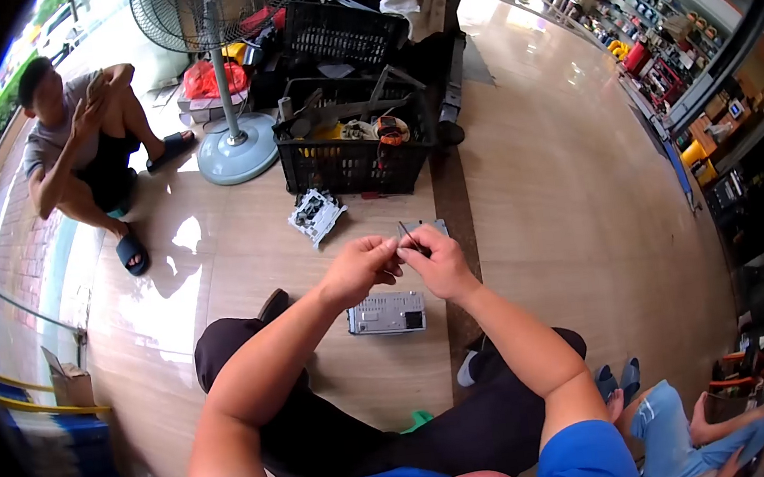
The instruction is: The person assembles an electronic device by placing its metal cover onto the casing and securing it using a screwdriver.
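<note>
In front of me, my left hand (362, 269) and my right hand (441, 263) meet above the floor with fingertips pinched together. A thin dark rod-like piece (406, 232) sticks up from the fingers of my right hand; its exact kind is too small to tell. Whatever my left hand pinches is hidden by its fingers. Below the hands, a silver metal box with slots (386, 314), like a car stereo unit, lies on the floor. A flat metal piece (439, 227) shows partly behind my right hand. Farther off lies a silver-white mechanism with dark parts (316, 217).
A black plastic crate (347, 172) full of tools stands ahead, with a tape measure (391, 129) in it. Left of it is a standing fan (238, 151). One person (77, 131) sits at the left; another person's legs (692, 439) show at lower right. Stocked shelves (656, 9) line the right.
</note>
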`<state>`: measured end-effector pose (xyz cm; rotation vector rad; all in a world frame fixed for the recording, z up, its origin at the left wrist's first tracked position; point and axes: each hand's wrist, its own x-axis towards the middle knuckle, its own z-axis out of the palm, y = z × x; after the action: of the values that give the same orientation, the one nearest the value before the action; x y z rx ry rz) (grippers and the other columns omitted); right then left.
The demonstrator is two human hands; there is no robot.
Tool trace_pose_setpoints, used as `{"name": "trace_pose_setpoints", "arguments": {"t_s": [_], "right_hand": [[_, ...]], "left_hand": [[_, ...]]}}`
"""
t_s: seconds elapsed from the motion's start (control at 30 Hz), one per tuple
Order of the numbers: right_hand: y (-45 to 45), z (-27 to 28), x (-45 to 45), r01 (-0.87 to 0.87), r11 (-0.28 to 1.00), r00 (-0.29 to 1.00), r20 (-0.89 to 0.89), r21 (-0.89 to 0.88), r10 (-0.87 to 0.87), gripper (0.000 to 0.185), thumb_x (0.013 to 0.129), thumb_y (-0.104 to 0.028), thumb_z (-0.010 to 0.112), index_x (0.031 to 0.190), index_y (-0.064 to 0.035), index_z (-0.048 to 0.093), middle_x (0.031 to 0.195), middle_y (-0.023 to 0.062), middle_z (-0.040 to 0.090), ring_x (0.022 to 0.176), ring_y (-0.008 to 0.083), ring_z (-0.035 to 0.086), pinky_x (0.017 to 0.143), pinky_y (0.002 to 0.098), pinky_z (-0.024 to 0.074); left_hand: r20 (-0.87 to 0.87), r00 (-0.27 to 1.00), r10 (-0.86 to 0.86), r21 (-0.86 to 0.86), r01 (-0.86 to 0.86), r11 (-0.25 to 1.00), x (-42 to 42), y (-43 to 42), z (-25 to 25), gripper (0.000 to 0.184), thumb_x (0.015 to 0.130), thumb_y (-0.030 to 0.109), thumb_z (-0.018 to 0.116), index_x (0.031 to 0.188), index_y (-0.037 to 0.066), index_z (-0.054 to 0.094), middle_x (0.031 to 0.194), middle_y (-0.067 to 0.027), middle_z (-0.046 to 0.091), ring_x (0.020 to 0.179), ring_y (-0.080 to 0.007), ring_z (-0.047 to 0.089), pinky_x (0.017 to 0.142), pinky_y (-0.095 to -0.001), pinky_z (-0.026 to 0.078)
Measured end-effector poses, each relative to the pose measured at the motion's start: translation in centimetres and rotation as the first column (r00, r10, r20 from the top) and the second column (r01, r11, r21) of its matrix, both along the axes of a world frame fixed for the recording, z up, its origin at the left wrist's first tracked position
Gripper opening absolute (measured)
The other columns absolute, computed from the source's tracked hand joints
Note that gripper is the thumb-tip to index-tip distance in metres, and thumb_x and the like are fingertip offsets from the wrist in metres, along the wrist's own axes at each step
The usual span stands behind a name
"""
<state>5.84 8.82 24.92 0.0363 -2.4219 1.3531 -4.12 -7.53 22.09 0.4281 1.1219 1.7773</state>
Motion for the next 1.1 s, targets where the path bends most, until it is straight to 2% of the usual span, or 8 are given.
{"name": "trace_pose_setpoints", "arguments": {"t_s": [0.2, 0.33, 0.4, 0.47, 0.6, 0.77, 0.93, 1.1], "right_hand": [[0.3, -0.7, 2.6, 0.087, 0.859, 0.983, 0.182, -0.504, 0.008, 0.005, 0.094, -0.005, 0.066, 0.097, -0.0004, 0.063, 0.083, 0.0021, 0.063, 0.074, 0.0091, 0.06, 0.068, 0.0258, 0.0509], [0.8, -0.1, 2.0, -0.045, 0.779, 0.991, 0.069, -0.625, 0.113, 0.004, 0.098, -0.006, 0.062, 0.099, -0.0024, 0.062, 0.082, 0.0011, 0.064, 0.07, 0.0067, 0.059, 0.061, 0.0221, 0.0456], [1.7, 0.2, 2.1, -0.017, 0.824, 0.994, 0.076, -0.567, 0.073, 0.004, 0.094, -0.003, 0.064, 0.097, 0.0007, 0.063, 0.083, 0.0053, 0.065, 0.072, 0.0129, 0.063, 0.065, 0.0284, 0.0533], [2.5, 1.0, 2.1, 0.006, 0.999, 0.995, -0.095, -0.035, -0.01, 0.007, 0.09, -0.003, 0.068, 0.096, 0.0001, 0.066, 0.084, 0.0103, 0.066, 0.072, 0.02, 0.066, 0.065, 0.0317, 0.0529], [3.1, 1.8, 1.7, -0.011, 0.998, 0.989, -0.148, 0.064, 0.02, 0.009, 0.087, -0.003, 0.069, 0.096, -0.0011, 0.067, 0.085, 0.0133, 0.065, 0.074, 0.0285, 0.066, 0.066, 0.0354, 0.0522], [3.3, 1.7, 1.5, -0.023, 1.0, 0.99, -0.138, 0.015, 0.025, 0.007, 0.089, 0.0, 0.067, 0.096, 0.0001, 0.066, 0.083, 0.0125, 0.065, 0.072, 0.0251, 0.066, 0.064, 0.034, 0.053], [3.3, 2.5, 1.7, -0.036, 0.856, 0.973, 0.177, -0.515, 0.147, 0.004, 0.092, 0.0, 0.066, 0.096, 0.0012, 0.066, 0.084, 0.0041, 0.068, 0.075, 0.0096, 0.064, 0.068, 0.0263, 0.0526], [3.0, 2.0, 1.7, -0.028, 0.801, 0.958, 0.213, -0.599, 0.193, 0.005, 0.093, -0.001, 0.066, 0.097, 0.0019, 0.065, 0.084, 0.0039, 0.068, 0.074, 0.0091, 0.064, 0.067, 0.026, 0.0531]], "left_hand": [[0.158, 0.982, -0.104, 0.152, 0.079, 0.985, 1.8, 2.0, -1.4, 0.027, 0.103, 0.033, 0.058, 0.098, 0.007, 0.063, 0.084, -0.0021, 0.064, 0.076, -0.0125, 0.063, 0.07, -0.029, 0.053], [0.175, 0.981, -0.081, 0.167, 0.052, 0.985, 1.5, 2.8, -0.4, 0.026, 0.102, 0.033, 0.06, 0.098, 0.007, 0.062, 0.082, -0.0022, 0.064, 0.076, -0.0137, 0.064, 0.068, -0.0293, 0.052], [0.168, 0.98, -0.108, 0.17, 0.079, 0.982, 1.2, 3.1, -0.7, 0.025, 0.101, 0.031, 0.06, 0.098, 0.006, 0.062, 0.082, -0.0028, 0.064, 0.077, -0.0147, 0.064, 0.069, -0.0297, 0.053], [0.165, 0.981, -0.106, 0.15, 0.081, 0.985, 1.1, 3.5, -1.0, 0.023, 0.102, 0.028, 0.059, 0.099, 0.005, 0.062, 0.084, -0.004, 0.064, 0.079, -0.016, 0.065, 0.07, -0.0308, 0.053], [0.161, 0.971, -0.176, 0.203, 0.142, 0.969, 0.4, 3.8, -1.5, 0.025, 0.103, 0.028, 0.057, 0.106, 0.004, 0.063, 0.088, -0.0041, 0.065, 0.082, -0.0165, 0.065, 0.073, -0.0318, 0.053], [0.171, 0.965, -0.197, 0.219, 0.158, 0.963, 0.2, 3.9, -1.0, 0.026, 0.103, 0.031, 0.057, 0.106, 0.005, 0.06, 0.092, -0.0053, 0.066, 0.084, -0.017, 0.065, 0.075, -0.0323, 0.052], [0.157, 0.963, -0.217, 0.241, 0.176, 0.954, 0.4, 3.9, -0.8, 0.026, 0.102, 0.033, 0.058, 0.101, 0.007, 0.058, 0.093, -0.0058, 0.065, 0.086, -0.0178, 0.065, 0.076, -0.0334, 0.052], [0.144, 0.959, -0.245, 0.259, 0.203, 0.944, 0.4, 3.7, -1.1, 0.025, 0.103, 0.033, 0.056, 0.102, 0.008, 0.056, 0.095, -0.0058, 0.064, 0.088, -0.0186, 0.065, 0.076, -0.0337, 0.052]]}}
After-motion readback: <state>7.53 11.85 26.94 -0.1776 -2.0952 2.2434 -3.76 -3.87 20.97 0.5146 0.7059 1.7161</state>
